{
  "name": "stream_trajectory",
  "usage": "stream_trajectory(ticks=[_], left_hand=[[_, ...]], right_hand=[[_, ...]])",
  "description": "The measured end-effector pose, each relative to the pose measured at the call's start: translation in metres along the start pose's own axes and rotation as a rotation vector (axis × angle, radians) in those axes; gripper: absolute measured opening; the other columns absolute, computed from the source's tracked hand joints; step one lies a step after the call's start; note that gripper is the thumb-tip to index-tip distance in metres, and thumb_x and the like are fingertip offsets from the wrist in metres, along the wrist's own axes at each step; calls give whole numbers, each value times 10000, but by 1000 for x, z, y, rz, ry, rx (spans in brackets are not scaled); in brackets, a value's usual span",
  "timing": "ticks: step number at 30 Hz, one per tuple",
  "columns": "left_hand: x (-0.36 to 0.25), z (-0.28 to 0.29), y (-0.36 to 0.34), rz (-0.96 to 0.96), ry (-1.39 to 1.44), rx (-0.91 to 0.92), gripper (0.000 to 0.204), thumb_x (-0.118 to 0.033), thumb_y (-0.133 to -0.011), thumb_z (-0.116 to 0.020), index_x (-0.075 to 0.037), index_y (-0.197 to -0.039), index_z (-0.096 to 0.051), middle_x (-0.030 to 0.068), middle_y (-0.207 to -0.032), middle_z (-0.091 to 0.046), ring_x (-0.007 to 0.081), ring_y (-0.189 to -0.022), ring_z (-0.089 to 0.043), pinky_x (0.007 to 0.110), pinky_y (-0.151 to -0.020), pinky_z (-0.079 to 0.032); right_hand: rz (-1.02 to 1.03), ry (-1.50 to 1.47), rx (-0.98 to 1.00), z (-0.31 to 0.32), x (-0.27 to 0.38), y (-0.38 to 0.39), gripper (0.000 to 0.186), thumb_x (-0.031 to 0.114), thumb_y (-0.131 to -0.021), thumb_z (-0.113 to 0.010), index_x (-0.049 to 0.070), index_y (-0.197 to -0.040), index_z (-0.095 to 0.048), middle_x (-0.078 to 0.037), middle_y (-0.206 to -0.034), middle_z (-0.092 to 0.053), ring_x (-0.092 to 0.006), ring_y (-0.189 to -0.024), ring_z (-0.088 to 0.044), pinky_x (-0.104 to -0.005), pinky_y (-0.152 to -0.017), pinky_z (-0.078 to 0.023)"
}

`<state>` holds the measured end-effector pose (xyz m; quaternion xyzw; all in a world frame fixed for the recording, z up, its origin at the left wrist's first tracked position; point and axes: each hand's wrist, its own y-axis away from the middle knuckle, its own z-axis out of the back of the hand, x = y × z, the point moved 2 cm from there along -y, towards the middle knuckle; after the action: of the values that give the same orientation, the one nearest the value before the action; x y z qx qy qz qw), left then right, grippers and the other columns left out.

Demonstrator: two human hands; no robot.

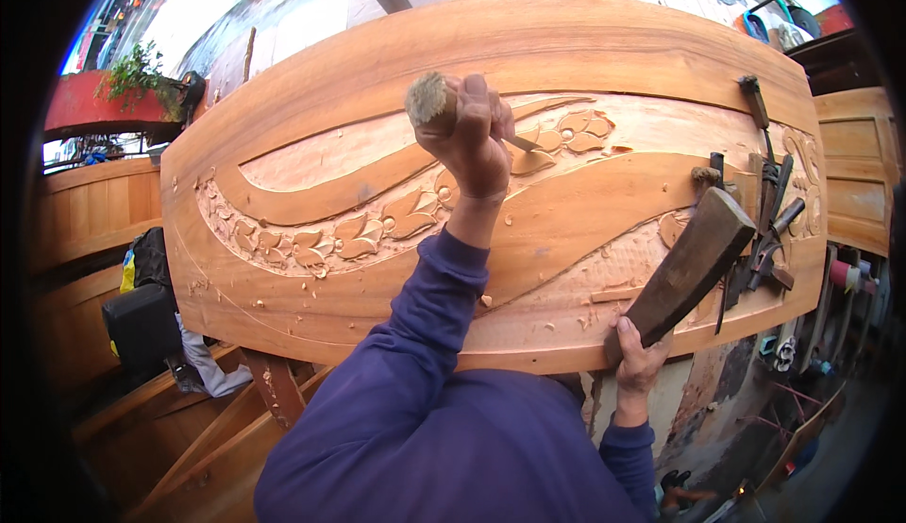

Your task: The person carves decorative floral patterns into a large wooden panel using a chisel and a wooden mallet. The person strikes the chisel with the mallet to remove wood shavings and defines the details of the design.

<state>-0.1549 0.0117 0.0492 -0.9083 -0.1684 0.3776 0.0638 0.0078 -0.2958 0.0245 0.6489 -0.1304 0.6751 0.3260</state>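
Observation:
My left hand (475,141) is closed around the wooden handle of a carving chisel (430,100), whose struck end is frayed. Its blade reaches down to the carved flowers on a large wooden panel (604,51); whether the edge touches the wood I cannot tell. Past the panel's near edge, on the right, my right hand (638,364) grips the lower end of a dark, thick wooden mallet (692,263). The mallet slants up over the panel, apart from the chisel. A band of carved leaves and flowers (359,236) curves across the recessed ground, with shavings scattered about.
Several chisels and other hand tools (769,230) lie in a pile on the panel's right part, close to the mallet. A brush-like tool (752,100) lies above them. Wooden doors (854,169) stand at the right. A black case (142,325) sits at the left.

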Motion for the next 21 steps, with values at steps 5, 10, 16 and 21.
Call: stream_trajectory(ticks=[5, 10, 16, 21], left_hand=[[9, 0, 8, 4, -72, 136, 164, -74, -927, -643, -90, -926, -480, -16, -664, -453, 70, -527, -417, 251, -439, -388], [10, 1, 9, 29, -144, 89, 174, 14, -898, -646, -69, -898, -493, 9, -694, -492, 83, -528, -422, 256, -460, -389], [25, 9, 3, -132, -323, 208, 164, 37, -879, -638, -52, -926, -509, 28, -751, -537, 94, -560, -492, 270, -485, -453], [24, 1, 11, -18, -507, 305, 214, -99, -854, -826, -46, -960, -648, 9, -811, -695, 83, -721, -639, 277, -678, -544]], right_hand=[[183, -27, 38, -36, 97, -37, 425, -15, -859, -767, -15, -1235, -570, -81, -1043, -684, -173, -945, -684, -320, -828, -560], [1070, 389, 50, -39, 278, -98, 417, 125, -953, -701, -5, -1317, -545, -82, -1062, -696, -171, -988, -683, -341, -905, -548], [1318, 367, -124, -71, 288, -109, 249, 119, -1027, -569, 5, -1244, -612, -100, -1042, -703, -234, -979, -693, -384, -925, -541], [1311, 1166, 180, -66, 261, -94, 634, 96, -843, -780, 239, -1437, -614, -115, -854, -608, -220, -685, -678, -389, -628, -601]])
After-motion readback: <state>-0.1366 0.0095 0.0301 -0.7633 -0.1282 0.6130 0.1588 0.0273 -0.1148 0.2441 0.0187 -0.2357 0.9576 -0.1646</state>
